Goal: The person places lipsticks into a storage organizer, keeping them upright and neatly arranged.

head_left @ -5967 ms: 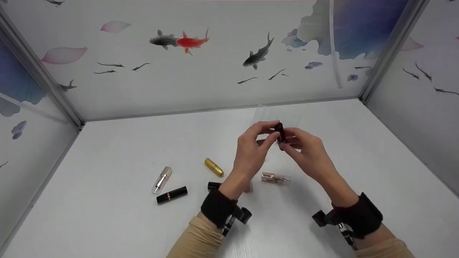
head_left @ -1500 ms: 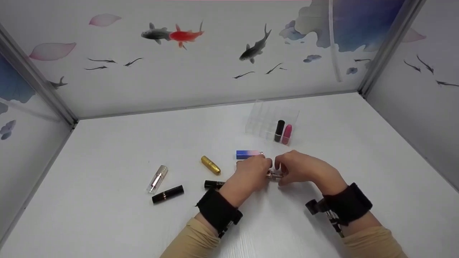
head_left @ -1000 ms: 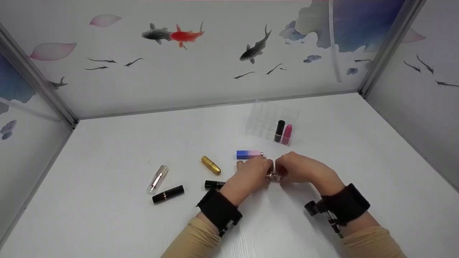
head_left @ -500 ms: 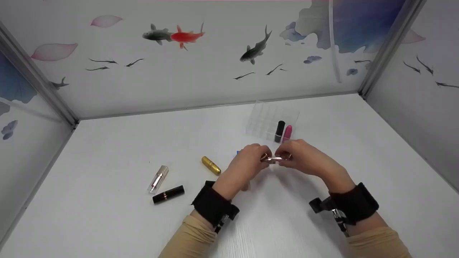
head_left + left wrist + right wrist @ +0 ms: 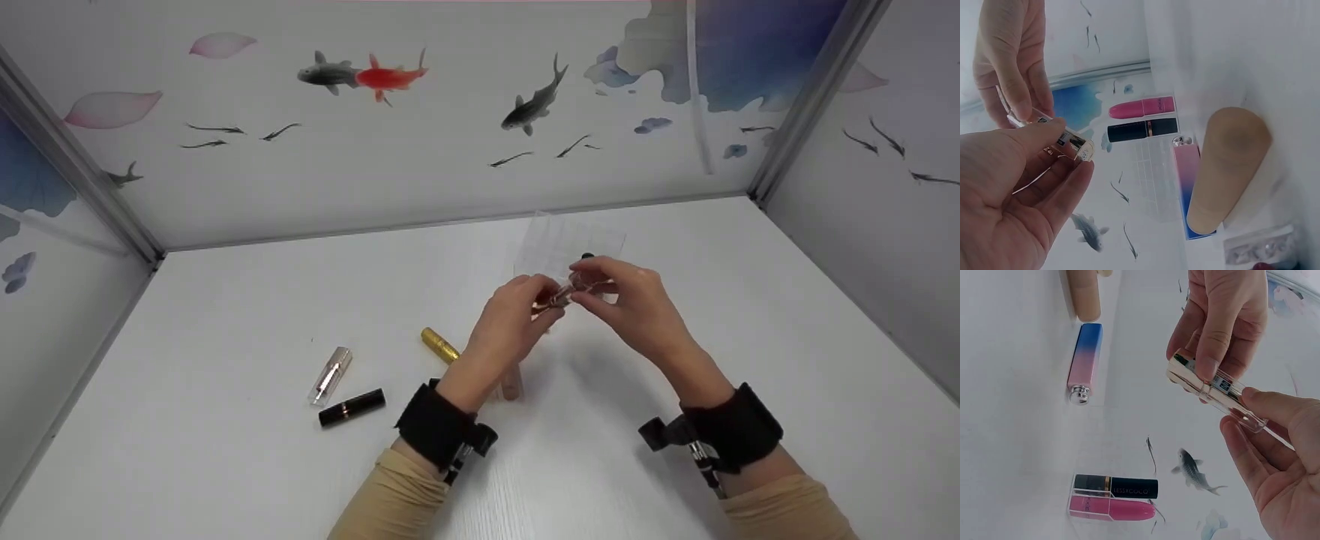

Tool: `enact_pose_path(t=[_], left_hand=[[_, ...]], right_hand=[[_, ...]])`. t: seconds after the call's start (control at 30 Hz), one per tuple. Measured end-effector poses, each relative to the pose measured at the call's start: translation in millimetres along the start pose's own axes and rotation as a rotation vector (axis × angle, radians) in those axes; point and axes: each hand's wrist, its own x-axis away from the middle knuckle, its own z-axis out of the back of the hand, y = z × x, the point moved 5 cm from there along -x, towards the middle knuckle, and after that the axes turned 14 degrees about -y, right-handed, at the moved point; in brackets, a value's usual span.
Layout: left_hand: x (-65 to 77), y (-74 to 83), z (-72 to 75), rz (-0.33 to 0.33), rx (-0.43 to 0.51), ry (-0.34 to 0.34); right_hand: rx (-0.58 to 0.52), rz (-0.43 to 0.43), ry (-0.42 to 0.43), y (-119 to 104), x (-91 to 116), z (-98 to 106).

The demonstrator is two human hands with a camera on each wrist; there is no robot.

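Observation:
In the head view, my left hand (image 5: 510, 319) and right hand (image 5: 641, 304) meet above the table, holding one lipstick (image 5: 561, 295) between them. The right wrist view shows its gold base (image 5: 1188, 376) and clear cap (image 5: 1235, 404). My left thumb and fingers grip the gold end. My right thumb and fingertips pinch the clear end. The lipstick is raised off the table and tilted. Just beyond the hands is a clear compartmented holder (image 5: 559, 238). In it a black lipstick (image 5: 1134, 487) and a pink lipstick (image 5: 1129, 509) stand side by side.
A blue-pink lipstick (image 5: 1086, 357) and a tan tube (image 5: 1227, 169) lie near the hands. Farther left are a gold tube (image 5: 439, 345), a clear-capped lipstick (image 5: 330, 376) and a black lipstick (image 5: 352, 409). A patterned panel (image 5: 442, 165) closes off the table's back.
Six seconds ago both hands held a dark tube. Since then they have taken hold of the gold-and-clear lipstick from the table, raised it towards the holder and tilted it.

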Motion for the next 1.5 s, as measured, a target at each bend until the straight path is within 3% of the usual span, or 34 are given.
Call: enact_pose_path(t=[0.17,0.37,0.57,0.77,0.9,1.0,1.17,1.3,1.5], left_hand=[[-0.8,0.5,2.3,-0.022,0.061,0.024],[-1.7,-1.8,3.1,-0.009,0.103,0.037],[-1.8,-8.9,8.0,-0.01,0.21,0.092],[-1.4,-16.7,14.3,0.004,0.45,0.141],[-2.1,-18.9,18.1,-0.009,0.664,0.165],[-1.6,-18.7,20.3,-0.025,0.763,0.187],[0.5,-18.0,23.1,-0.028,0.817,0.232],[1.2,-14.8,24.6,-0.075,0.848,0.254],[0.9,-11.5,23.9,-0.102,0.746,0.284]], right_hand=[[-0.025,-0.033,0.062,-2.4,-0.6,-0.1],[-0.036,-0.025,0.088,-4.5,-1.0,-0.5],[-0.014,-0.02,0.1,-2.3,-0.5,0.1],[-0.047,-0.064,0.122,-0.8,-0.3,1.3],[-0.079,-0.066,0.146,-1.5,0.1,1.6],[-0.086,-0.051,0.154,-1.8,0.0,0.5],[-0.061,-0.017,0.139,-2.7,-0.7,-1.5],[-0.031,-0.024,0.1,-3.7,-1.3,-4.1],[-0.02,-0.048,0.035,-4.2,-2.7,-9.7]])
